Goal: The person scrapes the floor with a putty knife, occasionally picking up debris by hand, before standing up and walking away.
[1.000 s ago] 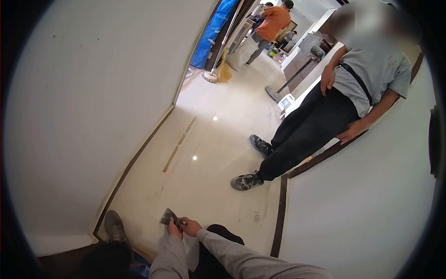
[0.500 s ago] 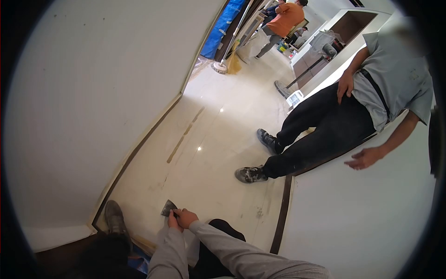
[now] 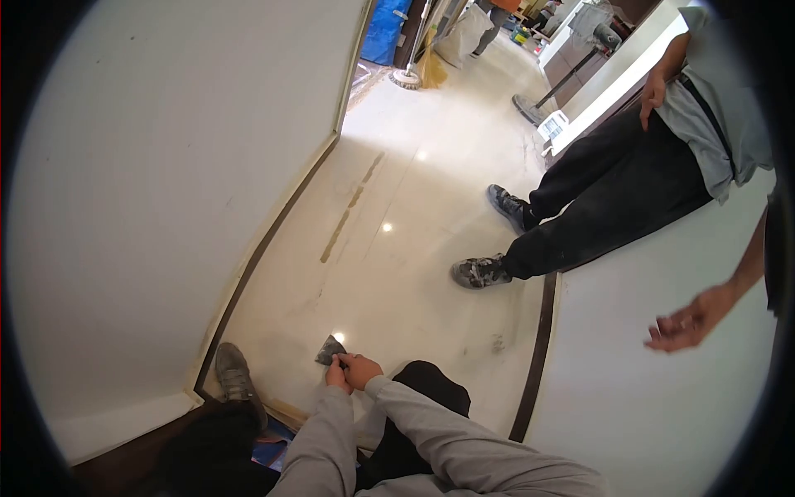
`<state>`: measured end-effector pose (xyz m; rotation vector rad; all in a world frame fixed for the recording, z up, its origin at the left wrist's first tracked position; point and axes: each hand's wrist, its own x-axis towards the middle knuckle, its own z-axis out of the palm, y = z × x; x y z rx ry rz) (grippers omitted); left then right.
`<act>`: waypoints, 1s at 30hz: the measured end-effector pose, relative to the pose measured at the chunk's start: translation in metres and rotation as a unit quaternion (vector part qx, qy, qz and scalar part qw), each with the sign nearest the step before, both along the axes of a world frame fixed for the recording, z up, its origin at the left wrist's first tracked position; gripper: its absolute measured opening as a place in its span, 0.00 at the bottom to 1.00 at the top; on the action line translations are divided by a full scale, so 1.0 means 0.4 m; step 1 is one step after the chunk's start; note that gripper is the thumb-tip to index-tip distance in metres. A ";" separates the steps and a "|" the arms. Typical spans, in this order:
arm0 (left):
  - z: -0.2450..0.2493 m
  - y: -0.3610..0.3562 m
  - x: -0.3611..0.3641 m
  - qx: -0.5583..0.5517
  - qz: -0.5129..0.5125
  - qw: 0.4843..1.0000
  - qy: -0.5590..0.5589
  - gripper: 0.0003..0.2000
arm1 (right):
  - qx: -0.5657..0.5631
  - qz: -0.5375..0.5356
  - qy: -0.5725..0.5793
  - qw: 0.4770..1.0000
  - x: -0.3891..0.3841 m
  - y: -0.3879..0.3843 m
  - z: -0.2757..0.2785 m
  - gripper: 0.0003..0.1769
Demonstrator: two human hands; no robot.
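Observation:
A putty knife [image 3: 328, 350] with a wide, dull grey blade is held in front of my knees, over the pale tiled floor [image 3: 414, 315]. My right hand [image 3: 363, 371] is closed around its handle, which the fingers mostly hide. Close against it, my left hand [image 3: 337, 377] pinches the knife near the base of the blade. Farther ahead, a brownish, broken strip [image 3: 352, 207] runs along a floor joint.
A person in dark trousers [image 3: 613, 203] stands at the right, one hand [image 3: 691, 319] held out low. A white wall [image 3: 166, 207] rises at left. Beyond are a mop [image 3: 406, 79], a broom [image 3: 431, 68], a blue sheet [image 3: 383, 33] and a pedestal fan [image 3: 607, 36].
My view has tilted down and shifted, so the floor appears farther right. The standing person's outstretched hand has turned and lowered. Both my hands keep hold of the putty knife.

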<state>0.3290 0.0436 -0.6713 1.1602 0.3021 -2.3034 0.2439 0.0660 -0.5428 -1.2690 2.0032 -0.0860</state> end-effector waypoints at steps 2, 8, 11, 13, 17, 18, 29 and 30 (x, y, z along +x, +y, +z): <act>-0.019 0.005 -0.005 0.030 0.025 0.999 0.004 0.22 | -0.028 -0.016 -0.002 0.999 0.000 0.013 -0.011 0.22; -0.023 0.007 -0.015 0.016 0.035 0.998 -0.051 0.21 | -0.025 -0.010 -0.019 0.999 -0.011 0.011 -0.011 0.23; 0.004 0.004 -0.019 0.028 0.034 0.996 -0.072 0.20 | -0.017 -0.008 -0.023 1.000 -0.014 0.014 -0.013 0.23; -0.006 0.005 -0.017 0.017 0.032 0.997 -0.066 0.19 | -0.026 -0.008 -0.031 0.999 -0.020 0.020 -0.033 0.24; -0.023 0.005 -0.019 -0.013 0.009 0.995 -0.097 0.18 | -0.066 -0.058 -0.070 0.994 -0.055 0.049 0.018 0.26; -0.011 0.001 -0.023 -0.014 0.009 0.995 -0.093 0.18 | -0.067 -0.058 -0.067 0.994 -0.071 0.062 0.045 0.26; 0.034 -0.016 -0.026 0.017 -0.022 0.994 -0.108 0.18 | -0.011 -0.255 0.059 0.965 -0.352 0.694 0.182 0.24; 0.035 -0.017 -0.031 0.023 -0.020 0.993 -0.114 0.18 | 0.069 -0.260 0.109 0.957 -0.334 0.800 0.173 0.24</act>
